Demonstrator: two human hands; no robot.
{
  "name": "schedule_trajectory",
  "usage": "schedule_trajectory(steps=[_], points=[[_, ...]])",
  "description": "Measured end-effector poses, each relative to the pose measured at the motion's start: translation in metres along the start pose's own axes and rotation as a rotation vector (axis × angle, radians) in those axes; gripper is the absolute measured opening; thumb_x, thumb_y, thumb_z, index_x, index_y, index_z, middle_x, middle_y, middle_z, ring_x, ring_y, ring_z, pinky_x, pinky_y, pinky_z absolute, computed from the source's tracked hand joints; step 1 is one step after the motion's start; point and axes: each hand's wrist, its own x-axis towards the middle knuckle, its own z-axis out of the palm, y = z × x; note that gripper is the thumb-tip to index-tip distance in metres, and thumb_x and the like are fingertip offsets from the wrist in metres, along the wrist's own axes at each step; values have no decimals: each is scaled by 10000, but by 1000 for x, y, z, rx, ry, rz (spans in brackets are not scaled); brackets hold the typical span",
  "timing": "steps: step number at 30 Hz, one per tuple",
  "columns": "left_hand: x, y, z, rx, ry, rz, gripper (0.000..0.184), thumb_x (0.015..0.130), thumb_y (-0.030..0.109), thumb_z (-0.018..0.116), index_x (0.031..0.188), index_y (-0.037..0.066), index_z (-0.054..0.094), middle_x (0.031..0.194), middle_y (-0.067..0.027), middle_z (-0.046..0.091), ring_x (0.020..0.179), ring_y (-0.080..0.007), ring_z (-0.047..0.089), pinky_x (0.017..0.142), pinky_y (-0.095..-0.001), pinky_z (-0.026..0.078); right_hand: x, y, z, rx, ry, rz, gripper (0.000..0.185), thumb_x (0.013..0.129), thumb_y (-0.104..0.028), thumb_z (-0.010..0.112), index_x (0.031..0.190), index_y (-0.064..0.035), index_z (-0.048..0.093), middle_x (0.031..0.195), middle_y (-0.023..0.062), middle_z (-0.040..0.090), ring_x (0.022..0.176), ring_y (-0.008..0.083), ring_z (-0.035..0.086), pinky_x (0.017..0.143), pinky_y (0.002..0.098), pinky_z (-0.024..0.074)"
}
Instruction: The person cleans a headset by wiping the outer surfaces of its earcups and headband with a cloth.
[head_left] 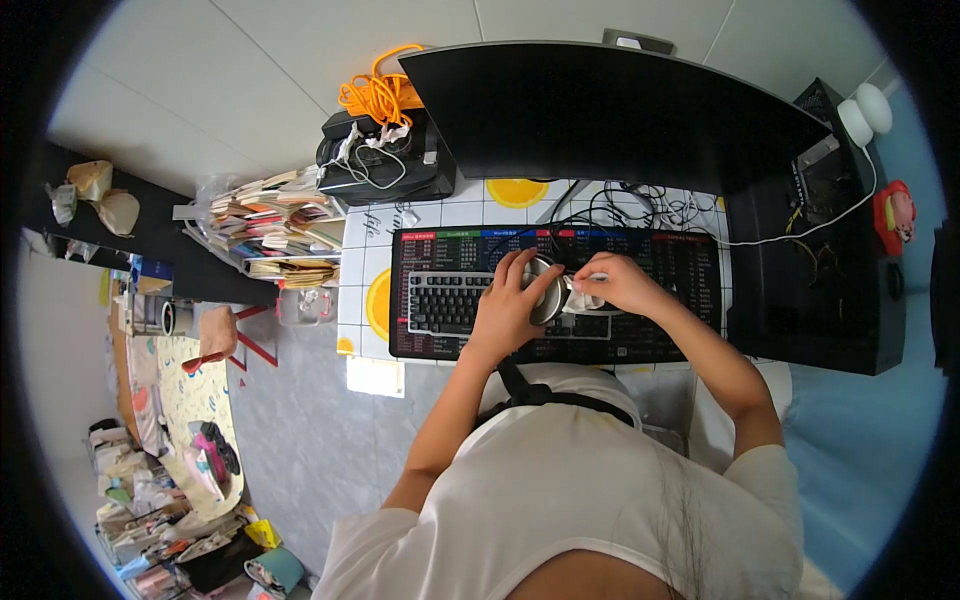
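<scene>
Above the right part of the black keyboard [445,302], my left hand [508,302] is closed around the side of a round object with a silver-grey face [549,291]. Its exact kind I cannot make out. My right hand [618,284] pinches a crumpled white tissue [582,301] at the right edge of that round object. Fingers of both hands hide part of it. Under both hands lies a large dark desk mat [655,335] with printed text and a coloured strip along its top.
A wide black monitor [620,115] stands behind the mat, with tangled black cables [640,208] below it. To the right is a black computer case [815,290]; a black printer [390,170] with an orange cord [380,95] is at the left. Stacked papers [275,215] sit farther left.
</scene>
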Motion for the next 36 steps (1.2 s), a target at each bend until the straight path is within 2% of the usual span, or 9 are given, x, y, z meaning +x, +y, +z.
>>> schedule_trajectory(steps=[4, 7, 10, 14, 19, 22, 26, 31, 36], points=[[0, 3, 4, 59, -26, 43, 857, 494, 92, 786, 1262, 287, 460, 1343, -88, 358, 1262, -330, 335, 898, -452, 473, 5, 9, -6, -127, -198, 55, 239, 786, -258, 669, 877, -37, 676, 788, 137, 643, 736, 237, 618, 677, 348, 471], [0, 2, 2, 95, -28, 72, 853, 505, 105, 792, 1265, 295, 456, 1352, -79, 353, 1273, -318, 325, 895, -467, 470, 10, 9, -3, 193, -347, 447, 250, 811, -234, 658, 906, -3, 667, 892, 67, 645, 817, 140, 579, 719, 271, 450], [-2, -1, 0, 127, -36, 93, 847, 512, 117, 796, 1266, 298, 455, 1355, -75, 352, 1276, -313, 323, 897, -475, 466, 3, 21, -2, 597, -337, 432, 334, 782, -274, 690, 971, 0, 664, 850, 65, 652, 790, 147, 585, 728, 297, 452], [-2, -1, 7, 141, -32, 107, 833, 522, 124, 794, 1262, 305, 458, 1354, -75, 357, 1274, -317, 323, 906, -475, 458, 4, 19, -11, 142, -515, 215, 343, 767, -253, 709, 995, -3, 656, 827, 78, 646, 756, 136, 575, 712, 272, 436], [3, 4, 1, 164, -44, 124, 830, 533, 120, 788, 1266, 317, 452, 1358, -69, 357, 1279, -318, 318, 912, -476, 455, 1, 20, -7, 300, -447, 370, 298, 767, -237, 707, 923, 12, 658, 777, 45, 621, 719, 123, 555, 643, 264, 417], [4, 10, -8, 158, -90, 132, 836, 533, 116, 786, 1272, 317, 451, 1368, -66, 350, 1282, -318, 315, 917, -476, 451, 1, 23, -11, 700, -413, 617, 228, 780, -192, 678, 872, 16, 658, 762, 37, 616, 692, 106, 545, 623, 224, 407], [3, 16, 1, 180, -77, 116, 852, 521, 109, 789, 1276, 314, 453, 1378, -63, 343, 1285, -320, 313, 918, -474, 443, 0, 28, -16, 596, -456, 533, 194, 780, -167, 658, 864, 8, 661, 767, 33, 620, 686, 101, 551, 609, 229, 406], [1, 20, 7, 298, -50, 101, 855, 521, 108, 787, 1280, 310, 449, 1374, -69, 347, 1278, -329, 321, 916, -483, 437, -6, 40, 7, 649, -257, 581, 192, 763, -172, 647, 845, 1, 658, 765, 35, 621, 677, 100, 542, 601, 244, 388], [3, 21, 6, 229, -30, 29, 856, 505, 106, 783, 1273, 288, 451, 1351, -71, 365, 1263, -332, 334, 864, -481, 478, -12, 16, 8, 522, -170, 446, 170, 796, -118, 609, 910, 5, 640, 829, 12, 587, 804, 104, 529, 730, 220, 373]])
